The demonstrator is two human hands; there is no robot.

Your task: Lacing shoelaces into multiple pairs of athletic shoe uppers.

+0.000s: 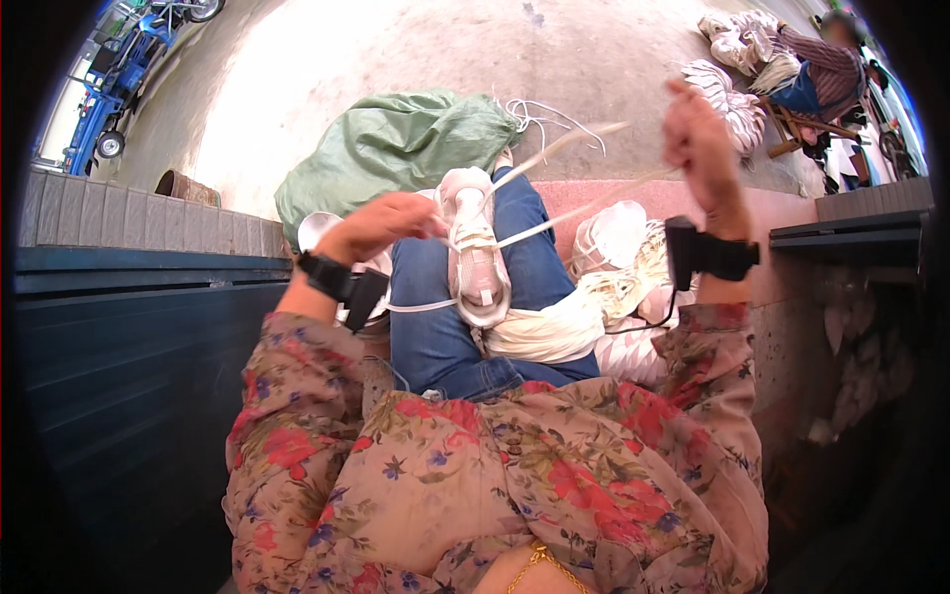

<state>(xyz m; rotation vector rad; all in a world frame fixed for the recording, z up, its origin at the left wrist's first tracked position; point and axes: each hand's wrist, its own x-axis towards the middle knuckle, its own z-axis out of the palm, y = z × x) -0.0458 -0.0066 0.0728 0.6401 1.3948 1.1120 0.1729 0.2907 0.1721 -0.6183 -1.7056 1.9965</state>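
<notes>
A pale pink and white sneaker [479, 275] rests between my thighs, on my jeans. My left hand [396, 220] is at its left side, with fingers bent against the shoe's edge. Up and to the right, my right hand [701, 148] is raised and blurred by motion, its fingers closed on a cream shoelace [584, 211] drawn tight from the shoe's eyelets. A second lace strand slants up from the shoe, its far end smeared. Over my right thigh lies a thick bundle of cream laces [554, 334].
A green sack [386, 148] lies beyond my knees, with thin white cord by it. More sneakers [609, 238] sit at my right, others partly hidden at left. At far right a person [826, 64] sits beside piled shoes [727, 104]. Dark blue panels [148, 346] flank me.
</notes>
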